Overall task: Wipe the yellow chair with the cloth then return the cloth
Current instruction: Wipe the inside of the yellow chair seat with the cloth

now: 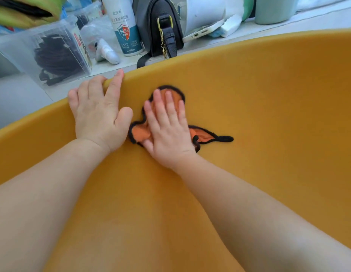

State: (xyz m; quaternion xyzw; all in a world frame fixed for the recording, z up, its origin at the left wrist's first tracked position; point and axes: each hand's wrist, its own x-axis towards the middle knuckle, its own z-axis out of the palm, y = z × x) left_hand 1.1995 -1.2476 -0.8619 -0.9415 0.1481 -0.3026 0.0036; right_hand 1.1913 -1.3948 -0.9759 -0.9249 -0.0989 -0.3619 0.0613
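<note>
My right hand (166, 126) presses flat, fingers spread, on the orange cloth (140, 132) against the yellow chair (269, 114); my left hand (98, 110) has its grip hooked over the chair's rim. Wiping is under way. Next, I judge, come broader strokes across the untouched surface, then returning the cloth toward the cluttered desk (115, 65).

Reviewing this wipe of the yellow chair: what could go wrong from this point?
1. The right hand presses flat on the bunched orange cloth; little fabric touches the yellow chair, so wiping may be patchy.
2. The cloth's loose corner trails free and might fold under or slip from under the palm.
3. The left hand grips the chair's rim close to the black bag and the disinfectant bottle; a shove might knock them.
</note>
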